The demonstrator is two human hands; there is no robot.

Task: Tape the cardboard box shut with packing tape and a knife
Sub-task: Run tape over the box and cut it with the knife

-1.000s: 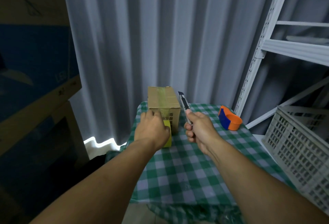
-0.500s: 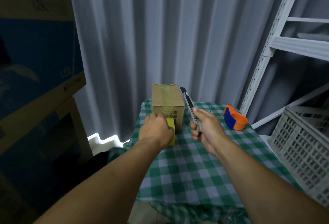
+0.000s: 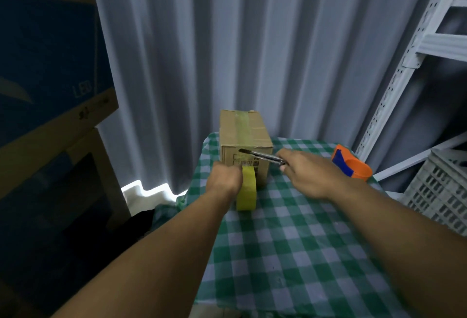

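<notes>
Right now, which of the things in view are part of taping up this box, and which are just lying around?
Part of the job:
cardboard box
yellow tape roll, in the left hand
knife, in the right hand

Just lying about:
orange and blue tape dispenser
white crate
metal shelving
big boxes on the left

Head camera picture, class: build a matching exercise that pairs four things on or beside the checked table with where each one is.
Things:
1. brown cardboard box
2. yellow tape roll
3. slim metal utility knife
4. orange and blue tape dispenser

Places:
A. in the right hand
B. at the table's right edge, untouched
C. at the table's far end, tape strip along its top
D. held by the left hand, in front of the box

Pairs: 1-C, 2-D, 3-A, 4-B
</notes>
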